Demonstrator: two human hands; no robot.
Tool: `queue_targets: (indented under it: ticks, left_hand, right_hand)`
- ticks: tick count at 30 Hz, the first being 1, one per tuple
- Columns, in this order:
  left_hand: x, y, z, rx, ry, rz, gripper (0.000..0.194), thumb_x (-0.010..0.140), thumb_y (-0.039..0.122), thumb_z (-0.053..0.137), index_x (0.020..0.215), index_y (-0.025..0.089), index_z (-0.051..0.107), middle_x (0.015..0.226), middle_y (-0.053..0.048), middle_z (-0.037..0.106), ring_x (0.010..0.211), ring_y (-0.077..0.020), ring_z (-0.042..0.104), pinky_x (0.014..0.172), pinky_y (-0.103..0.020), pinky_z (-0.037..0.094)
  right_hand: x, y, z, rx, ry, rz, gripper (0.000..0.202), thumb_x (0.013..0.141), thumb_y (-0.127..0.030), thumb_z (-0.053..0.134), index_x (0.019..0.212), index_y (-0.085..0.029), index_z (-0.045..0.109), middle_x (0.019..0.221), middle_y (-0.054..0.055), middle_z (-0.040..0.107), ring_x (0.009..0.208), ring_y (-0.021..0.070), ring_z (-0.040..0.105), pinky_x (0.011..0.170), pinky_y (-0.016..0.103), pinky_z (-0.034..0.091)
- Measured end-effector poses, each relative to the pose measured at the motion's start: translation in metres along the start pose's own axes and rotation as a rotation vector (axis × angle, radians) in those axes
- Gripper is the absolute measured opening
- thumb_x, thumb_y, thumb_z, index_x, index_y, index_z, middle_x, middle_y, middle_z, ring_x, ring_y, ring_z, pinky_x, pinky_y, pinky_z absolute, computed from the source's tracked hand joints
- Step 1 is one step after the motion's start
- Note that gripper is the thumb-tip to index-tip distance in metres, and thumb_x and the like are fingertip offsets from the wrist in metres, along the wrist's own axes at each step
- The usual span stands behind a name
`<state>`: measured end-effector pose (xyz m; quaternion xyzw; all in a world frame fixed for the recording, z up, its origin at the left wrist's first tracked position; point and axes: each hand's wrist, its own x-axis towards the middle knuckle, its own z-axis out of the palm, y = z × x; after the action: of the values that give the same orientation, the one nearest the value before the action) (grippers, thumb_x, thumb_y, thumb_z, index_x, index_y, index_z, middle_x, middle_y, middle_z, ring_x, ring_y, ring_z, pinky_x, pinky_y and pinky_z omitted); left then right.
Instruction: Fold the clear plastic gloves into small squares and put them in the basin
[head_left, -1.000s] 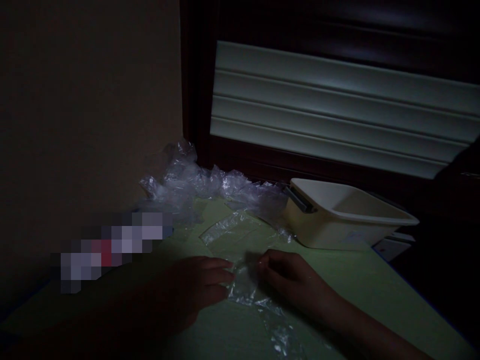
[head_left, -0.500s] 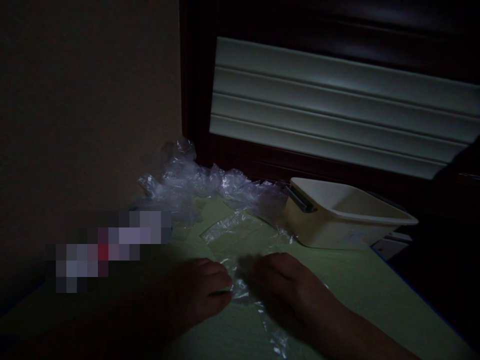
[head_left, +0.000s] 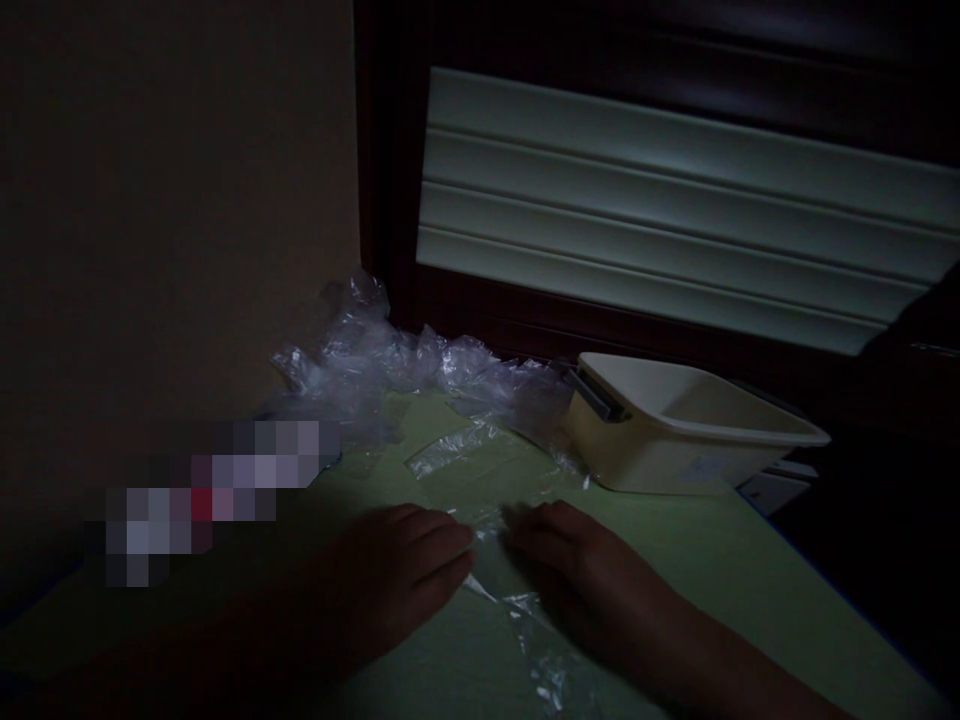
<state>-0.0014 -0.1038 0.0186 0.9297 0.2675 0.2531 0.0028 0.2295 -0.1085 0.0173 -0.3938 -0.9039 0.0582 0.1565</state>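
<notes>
A transparent plastic bag [head_left: 487, 470] lies flat on the pale green tabletop [head_left: 750, 600] in front of me, its far end toward the bin. My left hand [head_left: 416, 565] is at the bag's left side, fingers pressed together, with the fingertips on the film. From the right, my right hand [head_left: 574, 550] has its fingers bent down onto the same bag. A narrow gap separates the two hands. More crinkled film [head_left: 551, 650] stretches toward me below the hands; whether it is part of the same bag I cannot tell. Both thumbs are mostly hidden in the dim light.
Crumpled transparent plastic bags [head_left: 435, 360] are heaped along the back edge. A cream plastic bin [head_left: 652, 465] with a dark handle stands at the back right. Something blurred out [head_left: 225, 490] lies at the left. Behind are a wall [head_left: 180, 200] and a slatted panel [head_left: 637, 200].
My left hand has shifted slightly right, its fingers straighter and closer together. The film below the hands has moved and now shows a pale corner beside my left fingers.
</notes>
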Motion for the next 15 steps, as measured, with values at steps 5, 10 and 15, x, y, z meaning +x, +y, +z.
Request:
queue_targets:
  ticks: [5,10,15]
  left_hand:
    - [-0.005,0.000,0.005,-0.032,-0.067,0.088,0.027,0.100,0.017,0.035,0.090,0.017,0.060,0.087,-0.004,0.067,0.076,-0.0152,0.060,0.074,-0.025,0.048]
    - [-0.014,-0.007,0.010,0.015,-0.094,0.179,0.024,0.098,0.011,0.036,0.100,0.017,0.060,0.088,-0.004,0.067,0.083,-0.0169,0.060,0.081,-0.026,0.047]
    - [-0.014,-0.008,0.012,0.004,0.031,0.219,0.031,0.103,0.016,0.025,0.111,0.015,0.055,0.105,-0.007,0.067,0.095,-0.0174,0.059,0.086,-0.026,0.045]
  right_hand:
    - [0.001,-0.017,0.010,-0.008,0.013,-0.013,0.035,0.077,0.003,0.047,0.104,-0.010,0.066,0.095,0.013,0.067,0.083,0.0225,0.060,0.075,0.034,0.052]
    - [-0.005,-0.010,-0.008,0.086,-0.009,-0.038,0.034,0.082,0.001,0.046,0.104,-0.016,0.065,0.096,0.010,0.067,0.087,0.0188,0.063,0.079,0.029,0.052]
    - [-0.011,-0.003,-0.027,0.148,-0.097,-0.065,0.028,0.089,-0.005,0.047,0.106,-0.018,0.066,0.096,0.008,0.067,0.087,0.0171,0.064,0.078,0.026,0.052]
